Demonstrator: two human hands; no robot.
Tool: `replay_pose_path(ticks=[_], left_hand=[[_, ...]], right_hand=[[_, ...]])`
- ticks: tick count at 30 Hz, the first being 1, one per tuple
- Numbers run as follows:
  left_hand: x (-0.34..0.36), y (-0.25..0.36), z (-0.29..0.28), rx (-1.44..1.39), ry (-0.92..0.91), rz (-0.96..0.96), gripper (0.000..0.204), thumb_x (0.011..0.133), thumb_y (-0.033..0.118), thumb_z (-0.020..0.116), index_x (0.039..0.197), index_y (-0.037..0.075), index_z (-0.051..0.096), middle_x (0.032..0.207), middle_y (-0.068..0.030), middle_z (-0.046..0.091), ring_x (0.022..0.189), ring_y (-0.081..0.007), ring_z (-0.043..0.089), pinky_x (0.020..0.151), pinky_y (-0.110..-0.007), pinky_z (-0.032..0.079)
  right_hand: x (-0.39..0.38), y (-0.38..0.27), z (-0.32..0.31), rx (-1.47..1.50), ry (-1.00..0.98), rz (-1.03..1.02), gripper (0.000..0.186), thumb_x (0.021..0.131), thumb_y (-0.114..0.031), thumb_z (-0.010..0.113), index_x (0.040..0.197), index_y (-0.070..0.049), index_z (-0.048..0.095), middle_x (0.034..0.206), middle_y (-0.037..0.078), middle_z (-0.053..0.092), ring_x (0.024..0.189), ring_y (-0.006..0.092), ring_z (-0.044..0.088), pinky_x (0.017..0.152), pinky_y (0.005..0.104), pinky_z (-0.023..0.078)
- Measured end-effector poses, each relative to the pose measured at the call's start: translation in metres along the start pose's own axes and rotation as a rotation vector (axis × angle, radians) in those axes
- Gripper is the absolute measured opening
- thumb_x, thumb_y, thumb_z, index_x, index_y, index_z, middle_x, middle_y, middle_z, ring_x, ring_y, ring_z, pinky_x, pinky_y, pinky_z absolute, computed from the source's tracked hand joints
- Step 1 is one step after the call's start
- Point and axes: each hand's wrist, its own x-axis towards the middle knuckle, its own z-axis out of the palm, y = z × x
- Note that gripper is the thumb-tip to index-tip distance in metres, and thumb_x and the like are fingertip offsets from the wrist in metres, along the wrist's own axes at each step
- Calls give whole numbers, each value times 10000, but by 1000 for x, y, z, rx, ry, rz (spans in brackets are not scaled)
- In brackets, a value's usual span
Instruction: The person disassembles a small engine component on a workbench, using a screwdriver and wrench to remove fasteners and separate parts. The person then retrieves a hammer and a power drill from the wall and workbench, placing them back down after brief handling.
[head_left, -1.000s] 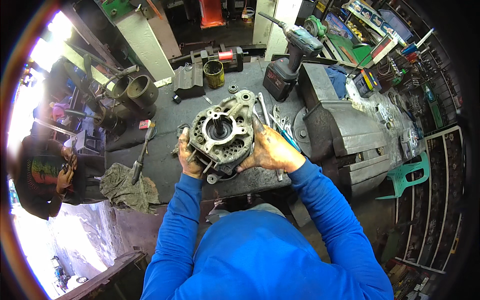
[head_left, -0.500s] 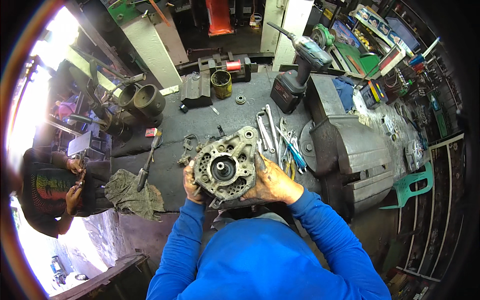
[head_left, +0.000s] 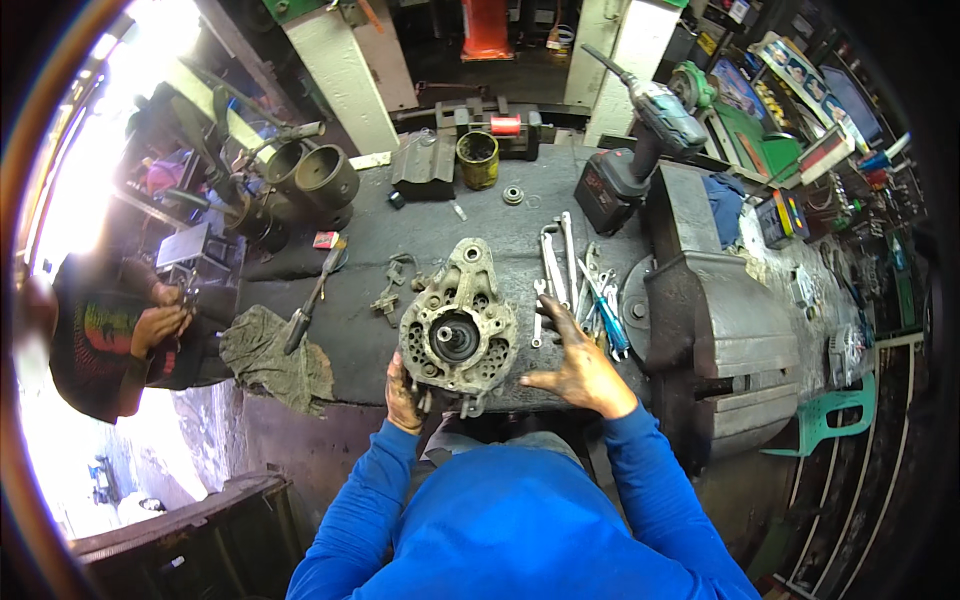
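A grimy grey alternator stands at the bench's near edge, its shaft end facing up and its long mounting ear pointing away from me. My left hand grips its lower left side; some fingers are hidden behind the housing. To the right of it, my right hand is off the alternator, fingers spread and holding nothing. Just beyond that hand lie several wrenches and a blue-handled screwdriver. Left of the alternator sits a small dark metal bracket.
A large bench vise fills the right side, with a cordless impact driver behind it. A yellow can, a bearing and metal cylinders stand farther back. At left are a rag and another person handling a small part.
My right hand has let go of the alternator and opened to its right. The alternator has turned anticlockwise, so its ear now points straight away. The whole view has shifted slightly.
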Motion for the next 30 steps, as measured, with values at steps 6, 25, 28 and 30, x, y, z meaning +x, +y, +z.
replay_pose_path(ticks=[6, 25, 28, 30], left_hand=[[3, 51, 36, 358, 40, 159, 911, 970, 483, 669, 1627, -49, 330, 1649, -207, 417, 1546, -333, 385, 1296, -451, 271], [27, 35, 33, 855, -348, 272, 1561, 520, 251, 1058, 1677, 5, 40, 1612, -230, 402, 1473, -332, 446, 1252, -423, 363], [12, 35, 27, 1044, -210, 462, 1529, 534, 333, 1057, 1673, -19, 99, 1661, -269, 290, 1533, -386, 339, 1286, -475, 285], [-8, 28, 14, 685, -203, 324, 1298, 725, 180, 968, 1691, 55, 109, 1681, -220, 265, 1552, -374, 303, 1289, -478, 255]], right_hand=[[-70, 36, 10, 449, 51, 406, 705, 888, -150, 872, 1483, 28, 537, 1210, 163, 709, 1024, 180, 712, 898, 344, 592], [-334, 54, 170, -192, 328, 925, 541, 878, -269, 857, 1305, 16, 686, 1034, 258, 768, 974, 360, 756, 882, 430, 587], [-391, 70, 199, -124, 364, 1050, 542, 860, -313, 865, 1255, 22, 707, 1079, 268, 767, 1038, 394, 749, 934, 436, 580], [-427, 81, 223, -149, 403, 1149, 532, 857, -321, 863, 1234, 24, 716, 1099, 267, 766, 1059, 401, 744, 951, 437, 577]])
